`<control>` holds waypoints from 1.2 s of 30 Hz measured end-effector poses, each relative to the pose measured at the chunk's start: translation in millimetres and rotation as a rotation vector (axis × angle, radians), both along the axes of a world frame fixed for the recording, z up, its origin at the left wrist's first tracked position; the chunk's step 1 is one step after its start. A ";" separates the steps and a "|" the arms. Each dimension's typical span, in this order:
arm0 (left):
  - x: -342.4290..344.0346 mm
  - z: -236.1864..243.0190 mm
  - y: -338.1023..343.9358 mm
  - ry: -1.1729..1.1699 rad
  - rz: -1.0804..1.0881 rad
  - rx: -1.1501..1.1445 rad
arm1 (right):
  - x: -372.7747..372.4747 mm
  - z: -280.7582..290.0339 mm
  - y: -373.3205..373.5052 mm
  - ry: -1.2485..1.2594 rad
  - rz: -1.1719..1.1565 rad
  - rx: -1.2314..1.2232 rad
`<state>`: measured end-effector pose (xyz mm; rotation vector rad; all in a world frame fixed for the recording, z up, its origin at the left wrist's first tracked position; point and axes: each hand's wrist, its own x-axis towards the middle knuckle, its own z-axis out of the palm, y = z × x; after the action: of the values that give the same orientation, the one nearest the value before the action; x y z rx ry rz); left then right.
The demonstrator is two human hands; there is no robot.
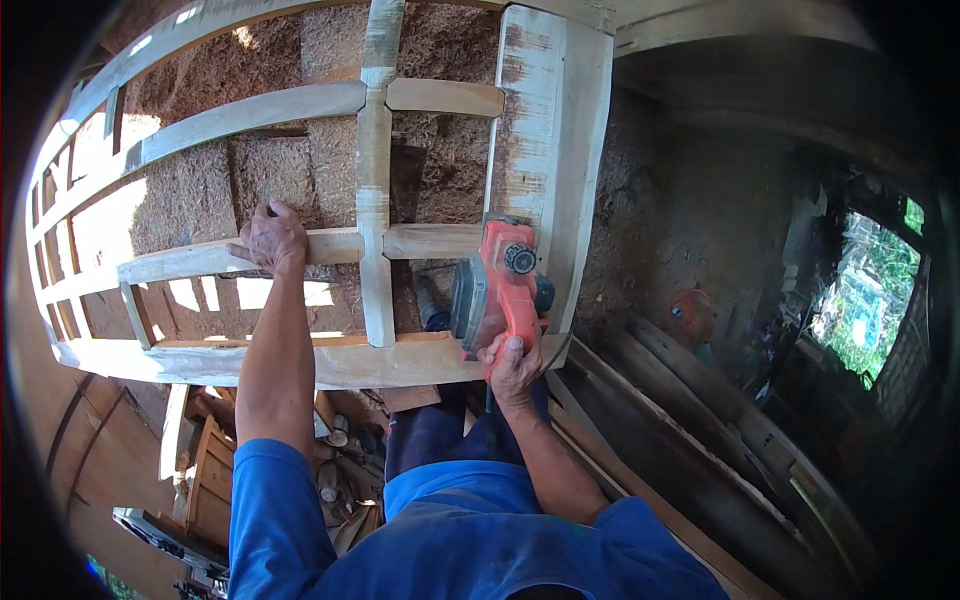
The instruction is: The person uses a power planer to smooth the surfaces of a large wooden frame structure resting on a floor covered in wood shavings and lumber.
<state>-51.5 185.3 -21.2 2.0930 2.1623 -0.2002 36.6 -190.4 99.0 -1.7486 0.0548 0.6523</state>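
Observation:
A wooden lattice frame (375, 140) of pale slats lies before me, with a broad white-streaked board (535, 120) along its right side. My left hand (272, 236) grips a horizontal slat (180, 260) left of the middle upright. My right hand (510, 368) is closed round the rear handle of a red electric planer (505, 285) with a black dial, resting on the lower end of the right board where it meets the bottom rail (240, 365). A cord hangs down from the planer. The planer's sole is hidden.
Wood shavings (200, 60) cover the ground under the frame. Boards and offcuts (340, 460) lie below left, with long planks (680, 420) along the lower right. A dim wall (700, 200) with an opening onto greenery (860, 290) stands to the right.

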 end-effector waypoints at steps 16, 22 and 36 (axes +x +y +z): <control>4.5 10.6 -4.8 -0.073 0.015 0.014 | 155.4 -20.0 98.7 -0.169 -0.037 -0.144; -16.4 8.2 -8.9 -0.426 -0.027 0.136 | 231.2 -28.0 139.4 -0.279 0.094 -0.262; 140.4 27.9 -321.2 -0.692 0.461 -0.136 | 252.4 -49.5 80.5 -0.334 0.674 -0.053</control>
<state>89.0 -135.9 6.7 1.2642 2.0192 0.3579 289.0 -109.9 49.5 -1.9046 -0.7816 0.8262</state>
